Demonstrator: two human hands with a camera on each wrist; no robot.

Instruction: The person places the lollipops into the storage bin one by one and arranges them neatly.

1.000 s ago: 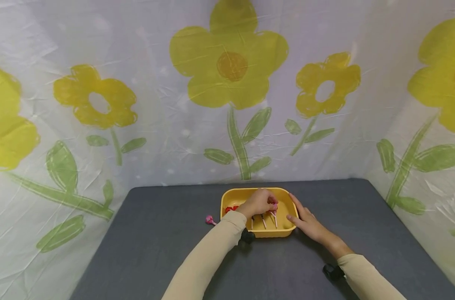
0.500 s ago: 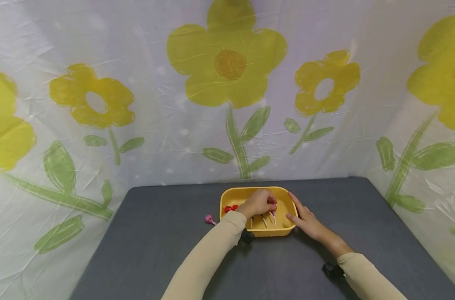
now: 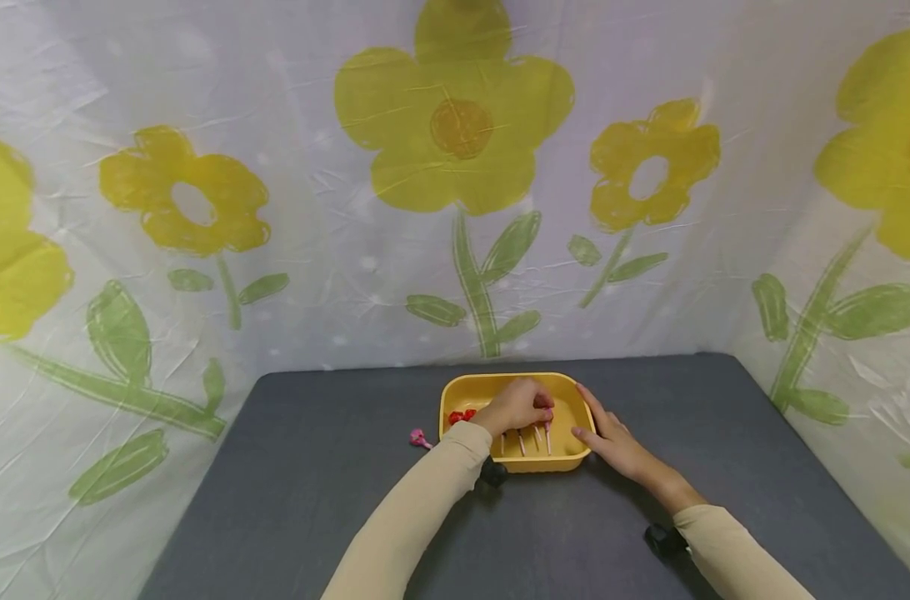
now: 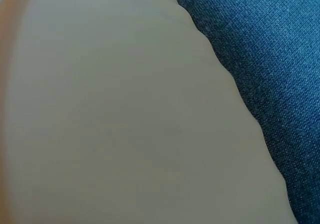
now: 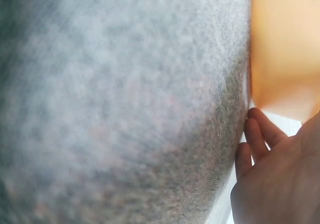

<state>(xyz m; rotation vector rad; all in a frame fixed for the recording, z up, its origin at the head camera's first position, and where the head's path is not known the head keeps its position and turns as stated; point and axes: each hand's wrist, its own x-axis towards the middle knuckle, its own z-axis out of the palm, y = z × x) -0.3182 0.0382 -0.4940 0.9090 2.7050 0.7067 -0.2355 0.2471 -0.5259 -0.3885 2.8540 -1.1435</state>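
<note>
In the head view, a yellow plastic tray (image 3: 492, 466) stands on the dark table. My left hand (image 3: 517, 405) reaches into it, fingertips pinching the pink head of a lollipop (image 3: 548, 433) near the tray's middle right. Several white lollipop sticks (image 3: 521, 443) lie side by side left of it, their heads hidden behind the hand. Red-wrapped lollipops (image 3: 461, 416) show at the tray's left. My right hand (image 3: 618, 446) holds the tray's right wall, thumb over the rim and fingers along the outside. The right wrist view has that hand's fingers (image 5: 257, 139) beside the tray wall.
A pink lollipop (image 3: 419, 437) lies on the dark table (image 3: 335, 467) left of the tray, partly hidden by the left sleeve (image 3: 417, 508). A flower-printed curtain (image 3: 327, 275) hangs behind the table. The left wrist view shows mostly sleeve and blue denim.
The sticks at the left fingertips were crossed and now lie apart, nearly parallel, one shifted left. The right hand keeps its place on the tray.
</note>
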